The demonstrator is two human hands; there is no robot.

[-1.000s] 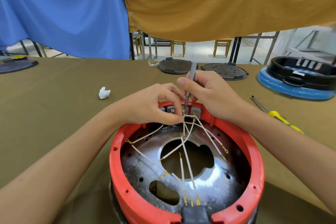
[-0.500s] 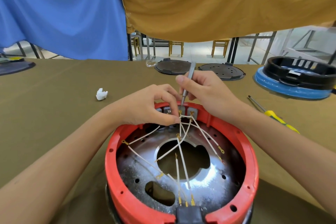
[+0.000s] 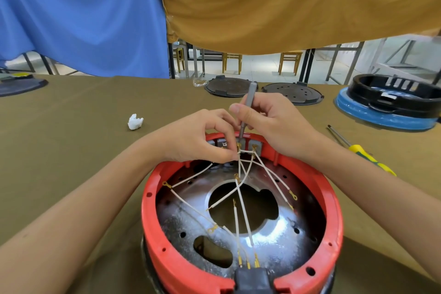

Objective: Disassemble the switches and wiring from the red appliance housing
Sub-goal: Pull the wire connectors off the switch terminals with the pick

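A: What lies on the left?

B: A crumpled white scrap (image 3: 135,122) on the olive surface (image 3: 71,141). Right of it, the left hand (image 3: 198,137) pinches thin white wires (image 3: 241,188) at the far rim of the red housing (image 3: 334,217), which sits front and centre.

A: And the right hand (image 3: 274,124)?

B: Curled around a slim grey tool (image 3: 247,110), tip down at the grey switches (image 3: 253,145). Further right lies a yellow-handled screwdriver (image 3: 367,156).

A: How will the wiring handle?

B: Probably light and floppy, with delicate brass terminals; grip at the connector, not the strand.
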